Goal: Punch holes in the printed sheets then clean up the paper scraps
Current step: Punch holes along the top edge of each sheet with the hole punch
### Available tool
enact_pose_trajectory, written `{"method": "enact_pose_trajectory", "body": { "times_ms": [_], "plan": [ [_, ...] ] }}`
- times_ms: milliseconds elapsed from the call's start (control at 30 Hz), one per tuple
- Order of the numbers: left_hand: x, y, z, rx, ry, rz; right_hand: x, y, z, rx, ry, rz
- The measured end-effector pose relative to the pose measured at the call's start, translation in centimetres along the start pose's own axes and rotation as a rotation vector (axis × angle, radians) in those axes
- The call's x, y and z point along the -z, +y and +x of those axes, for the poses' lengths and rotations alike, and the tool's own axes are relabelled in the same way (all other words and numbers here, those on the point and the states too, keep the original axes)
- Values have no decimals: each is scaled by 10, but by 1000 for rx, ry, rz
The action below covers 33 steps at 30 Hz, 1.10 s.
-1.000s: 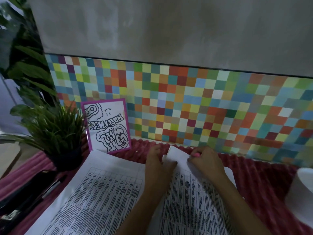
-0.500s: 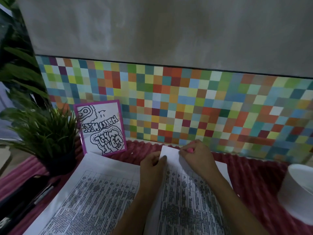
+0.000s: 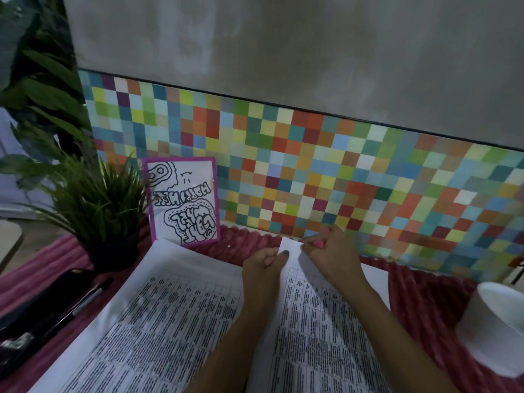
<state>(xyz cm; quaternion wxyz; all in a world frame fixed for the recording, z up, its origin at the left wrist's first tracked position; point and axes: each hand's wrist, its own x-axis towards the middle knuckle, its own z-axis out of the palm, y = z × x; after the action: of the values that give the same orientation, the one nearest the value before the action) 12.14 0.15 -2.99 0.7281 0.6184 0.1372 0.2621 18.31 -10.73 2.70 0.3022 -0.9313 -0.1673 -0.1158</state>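
Two white sheets lie side by side on the red ribbed mat (image 3: 431,302), both below the card (image 3: 185,201), which leans on the tiled wall (image 3: 312,165). Each is printed with a dense table of small black text in ruled columns; the words are too small to read. The left sheet (image 3: 158,321) lies flat, its top corner just under the card. The right sheet (image 3: 317,321) lies to the right of the card and lower, its top edge lifted a little.

The left hand (image 3: 263,268) pinches that sheet's top left corner, thumb on top and fingers curled below. The right hand (image 3: 331,256) is curled round a small pink thing (image 3: 319,243) at the sheet's top edge; what it is cannot be told.

A white cup (image 3: 493,330) stands far right of the card, well apart from the sheets; its inside is not visible. A black pot (image 3: 113,252) just left of the card holds a green grassy plant (image 3: 93,199). Further left and lower lie a black pen (image 3: 82,302) and a black desk tool (image 3: 34,307).
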Motion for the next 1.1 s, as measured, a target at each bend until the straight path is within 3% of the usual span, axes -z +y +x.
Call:
{"method": "enact_pose_trajectory", "body": {
  "times_ms": [433, 633, 733, 900, 967, 1100],
  "plan": [
    [-1, 3, 0, -19, 75, 132, -2, -10, -4, 51, 80, -87],
    [3, -2, 0, -47, -39, 182, -3, 0, 1, 77, 27, -80],
    [2, -2, -1, -58, -23, 181, 10, 0, 10, 32, 32, 245],
    [-1, 0, -1, -47, -17, 200, 48, -18, 33, -7, 336, 1004],
    [-2, 0, -3, -44, -20, 181, 49, -24, 38, -24, 382, 1299],
    [-2, 3, -7, -8, -22, 126, 30, -17, 35, 49, 342, 1470]
  ]
}}
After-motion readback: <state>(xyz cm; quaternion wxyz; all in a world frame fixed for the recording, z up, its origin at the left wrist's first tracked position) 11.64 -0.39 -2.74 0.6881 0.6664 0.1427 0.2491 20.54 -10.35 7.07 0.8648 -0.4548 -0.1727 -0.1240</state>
